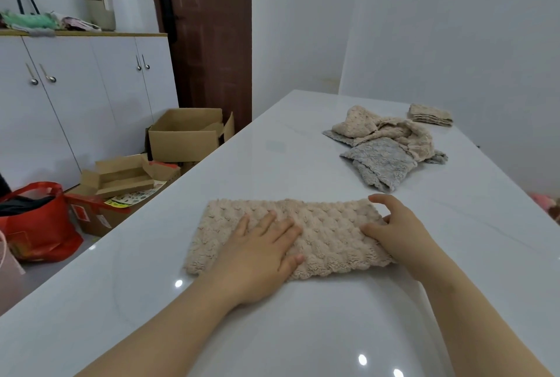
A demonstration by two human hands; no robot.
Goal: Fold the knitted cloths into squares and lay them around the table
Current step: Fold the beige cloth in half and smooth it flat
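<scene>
A beige knitted cloth (327,231), folded into a long strip, lies flat on the glossy white table (272,158) in front of me. My left hand (260,252) rests palm down on the strip's middle, fingers spread. My right hand (397,225) pinches the strip's right end between thumb and fingers. Farther back on the right lies a loose heap of beige and grey knitted cloths (385,146). Behind the heap sits a small folded beige square (430,116).
The table's left edge runs diagonally; beyond it on the floor are open cardboard boxes (185,134) and a red bag (36,219). White cabinets (85,88) and a brown door (209,34) stand behind. A white wall borders the table's far right.
</scene>
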